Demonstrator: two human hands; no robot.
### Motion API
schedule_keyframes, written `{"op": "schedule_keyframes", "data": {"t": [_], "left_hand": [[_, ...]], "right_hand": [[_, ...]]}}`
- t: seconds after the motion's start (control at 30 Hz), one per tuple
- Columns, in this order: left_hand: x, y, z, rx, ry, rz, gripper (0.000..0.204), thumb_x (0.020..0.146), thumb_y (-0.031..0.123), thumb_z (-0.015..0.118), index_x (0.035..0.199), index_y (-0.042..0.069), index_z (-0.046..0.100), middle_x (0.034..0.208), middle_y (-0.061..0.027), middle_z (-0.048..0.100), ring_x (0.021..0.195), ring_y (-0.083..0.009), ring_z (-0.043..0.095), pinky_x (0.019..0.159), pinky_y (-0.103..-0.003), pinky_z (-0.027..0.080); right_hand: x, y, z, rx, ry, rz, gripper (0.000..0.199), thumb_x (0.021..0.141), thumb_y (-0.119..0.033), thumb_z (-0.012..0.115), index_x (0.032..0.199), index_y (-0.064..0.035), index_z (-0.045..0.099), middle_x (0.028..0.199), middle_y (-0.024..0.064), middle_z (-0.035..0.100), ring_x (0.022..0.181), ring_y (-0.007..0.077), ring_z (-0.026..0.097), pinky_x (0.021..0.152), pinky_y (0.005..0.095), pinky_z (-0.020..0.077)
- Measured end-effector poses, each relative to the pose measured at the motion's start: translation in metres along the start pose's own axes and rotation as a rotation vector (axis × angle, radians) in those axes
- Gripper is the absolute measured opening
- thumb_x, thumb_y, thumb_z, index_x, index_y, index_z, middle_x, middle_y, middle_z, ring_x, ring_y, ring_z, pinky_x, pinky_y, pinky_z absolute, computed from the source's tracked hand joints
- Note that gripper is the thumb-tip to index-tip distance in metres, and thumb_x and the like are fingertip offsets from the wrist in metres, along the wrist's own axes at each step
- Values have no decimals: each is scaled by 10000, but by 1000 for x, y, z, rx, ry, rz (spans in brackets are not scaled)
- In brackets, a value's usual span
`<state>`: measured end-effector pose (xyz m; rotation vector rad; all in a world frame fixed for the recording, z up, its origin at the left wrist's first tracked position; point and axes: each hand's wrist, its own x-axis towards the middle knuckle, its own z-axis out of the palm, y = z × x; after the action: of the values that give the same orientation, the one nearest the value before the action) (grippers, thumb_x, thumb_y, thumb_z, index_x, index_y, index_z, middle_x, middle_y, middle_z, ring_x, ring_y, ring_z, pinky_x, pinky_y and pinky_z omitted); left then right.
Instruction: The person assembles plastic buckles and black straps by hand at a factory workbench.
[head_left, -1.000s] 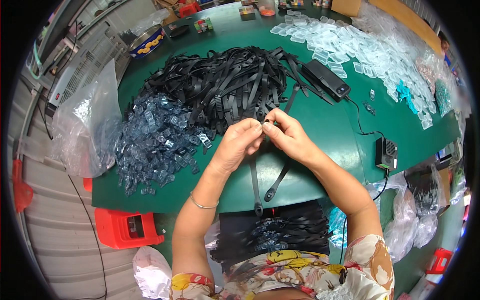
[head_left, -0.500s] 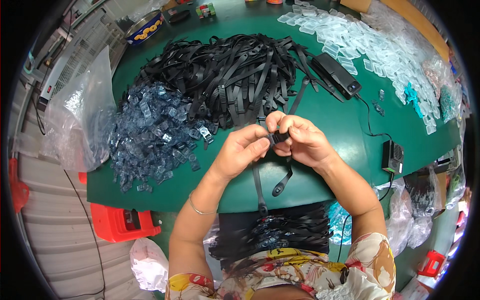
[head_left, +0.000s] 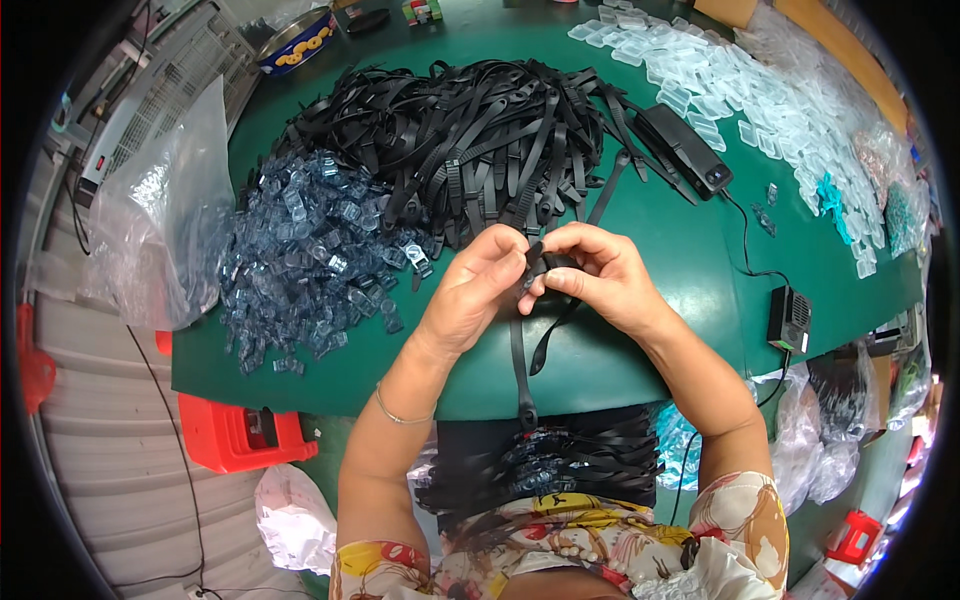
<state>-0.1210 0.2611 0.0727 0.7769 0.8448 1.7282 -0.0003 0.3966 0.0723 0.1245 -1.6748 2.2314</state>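
In front of me, over the table's near edge, my left hand (head_left: 477, 290) and my right hand (head_left: 603, 277) meet on a black strap (head_left: 520, 365). Both hands pinch it, thumbs against fingertips, at a dark looped section (head_left: 549, 266). The fingers partly hide that section, and I cannot make out its small fittings. Two tails hang below: a longer one reaches the table edge, and a shorter one curls under my right hand. Just beyond the hands lies a big heap of black straps (head_left: 450, 150). To the left spreads a heap of bluish see-through plastic buckles (head_left: 310, 265).
Clear plastic pieces (head_left: 700, 85) cover the far right of the green table (head_left: 680, 300). A black case (head_left: 685, 150) has a cable running to a power adapter (head_left: 789, 318). A plastic bag (head_left: 160, 220) stands at left. More black straps (head_left: 540, 465) lie on my lap.
The strap section between my hands has turned more upright, and my right thumb now lies across it. The shorter tail has swung left. The whole view has shifted slightly.
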Motion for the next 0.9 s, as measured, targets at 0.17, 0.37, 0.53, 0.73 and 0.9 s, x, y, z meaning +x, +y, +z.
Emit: {"op": "schedule_keyframes", "data": {"t": [0.17, 0.37, 0.53, 0.73, 0.9], "left_hand": [[-2, -2, -4, -48, -58, -6, 86, 854, 131, 508, 838, 48, 494, 760, -54, 555, 702, -130, 547, 631, -245, 456], [-1, -2, 1, 26, -20, -38, 73, 839, 101, 539, 850, 31, 520, 778, -56, 573, 688, -124, 550, 637, -248, 467], [1, -4, 4, 53, 1, -54, 172, 820, 122, 569, 929, -1, 515, 785, -60, 553, 686, -133, 558, 629, -243, 466], [0, -7, -1, -101, -40, -67, 55, 821, 82, 549, 835, 36, 522, 804, -64, 576, 716, -140, 546, 676, -254, 442], [-1, -8, 0, -86, -19, -47, 122, 803, 108, 570, 852, 16, 506, 785, -77, 557, 683, -156, 555, 666, -252, 441]], "right_hand": [[-2, 5, 3, 76, -44, -38, 208, 816, 34, 563, 1023, 48, 545, 909, 95, 550, 795, 185, 615, 736, 284, 494], [-2, 4, 2, 52, -45, -62, 223, 801, 24, 583, 1023, 41, 571, 930, 95, 508, 747, 196, 614, 679, 285, 512], [-2, 2, 0, -74, -38, -112, 217, 795, 1, 596, 1010, 28, 591, 916, 99, 505, 726, 201, 611, 659, 298, 518], [-2, 5, -2, 18, -56, -74, 225, 792, -6, 597, 1016, 11, 590, 936, 102, 497, 743, 219, 615, 668, 296, 515], [-1, 6, -2, 112, -62, -22, 223, 792, -15, 601, 1013, 8, 589, 939, 96, 488, 741, 228, 615, 676, 299, 512]]}}
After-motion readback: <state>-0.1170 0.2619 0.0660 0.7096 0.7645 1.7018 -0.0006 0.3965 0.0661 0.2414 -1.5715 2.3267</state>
